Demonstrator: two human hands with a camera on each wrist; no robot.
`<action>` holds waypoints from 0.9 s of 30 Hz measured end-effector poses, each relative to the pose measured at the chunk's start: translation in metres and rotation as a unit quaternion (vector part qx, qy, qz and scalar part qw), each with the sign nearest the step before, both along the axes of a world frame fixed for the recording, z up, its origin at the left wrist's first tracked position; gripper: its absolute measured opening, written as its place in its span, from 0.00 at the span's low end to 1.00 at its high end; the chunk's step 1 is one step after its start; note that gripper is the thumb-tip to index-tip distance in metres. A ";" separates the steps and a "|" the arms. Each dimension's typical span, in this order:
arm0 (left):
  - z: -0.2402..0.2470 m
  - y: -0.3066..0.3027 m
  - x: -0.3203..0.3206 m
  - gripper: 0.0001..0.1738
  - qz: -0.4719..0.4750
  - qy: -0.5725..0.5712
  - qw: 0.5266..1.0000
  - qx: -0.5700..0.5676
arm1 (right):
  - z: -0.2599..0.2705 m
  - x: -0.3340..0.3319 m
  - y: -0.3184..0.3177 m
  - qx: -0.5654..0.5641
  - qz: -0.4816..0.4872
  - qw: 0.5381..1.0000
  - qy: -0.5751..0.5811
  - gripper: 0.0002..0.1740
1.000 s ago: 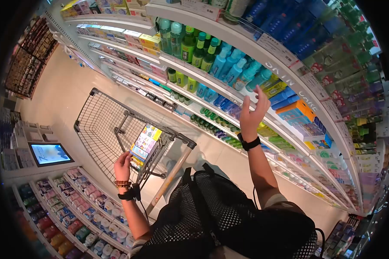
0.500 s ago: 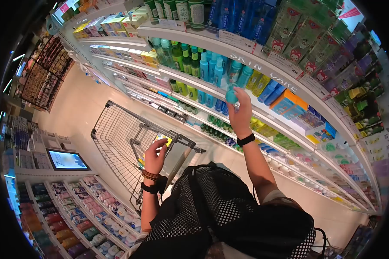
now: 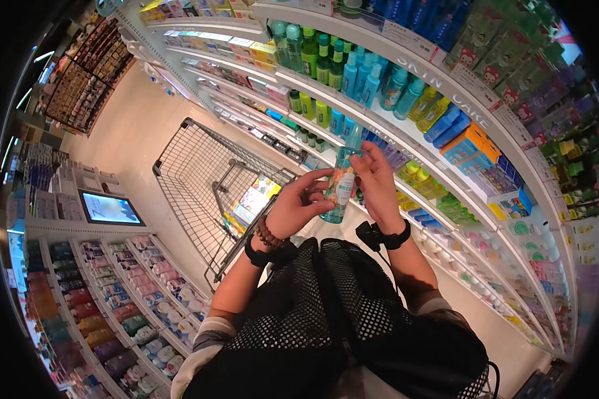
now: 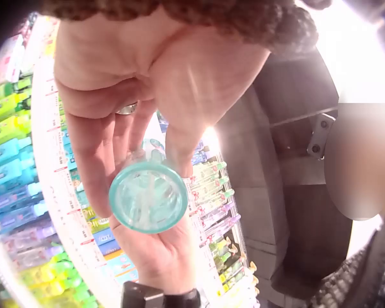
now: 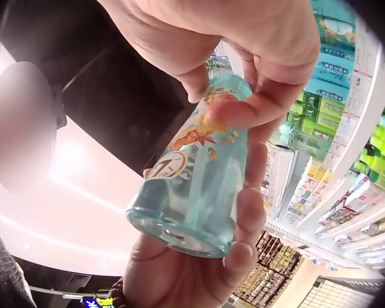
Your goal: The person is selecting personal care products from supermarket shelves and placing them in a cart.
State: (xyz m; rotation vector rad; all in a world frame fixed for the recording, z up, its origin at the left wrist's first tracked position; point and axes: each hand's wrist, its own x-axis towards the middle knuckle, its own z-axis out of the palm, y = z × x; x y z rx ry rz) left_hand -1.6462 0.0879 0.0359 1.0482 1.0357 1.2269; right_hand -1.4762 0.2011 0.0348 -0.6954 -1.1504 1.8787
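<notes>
A translucent teal bottle with orange pictures on its label is held tilted in front of the chest by both hands. My left hand grips its lower part, fingers on one side and thumb on the other. Near the upper end, my right hand pinches the bottle between thumb and fingers. The left wrist view looks straight at the round bottle base. A thin tube inside the clear liquid shows in the right wrist view, below the right thumb.
Shelves of bottles and boxes rise on the right. A wire shopping cart with colourful packs inside stands ahead to the left. A lit screen and racks of small jars line the left side.
The right hand reached to the shelf, took the teal bottle off it and brought it in towards the chest. The left hand came over from near the cart and now grips the bottle too.
</notes>
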 end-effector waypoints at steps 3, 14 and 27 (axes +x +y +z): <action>-0.005 -0.018 -0.011 0.38 0.062 0.062 0.996 -0.033 | -0.005 -0.026 -0.010 0.046 0.031 0.997 -0.052 0.24; -0.203 -0.134 -0.194 0.30 0.448 0.330 0.768 -0.317 | -0.153 -0.121 -0.104 0.404 0.188 0.820 -0.358 0.33; -0.533 -0.189 -0.335 0.16 0.273 0.308 0.584 -0.700 | -0.188 -0.144 -0.139 0.564 0.179 0.683 -0.428 0.16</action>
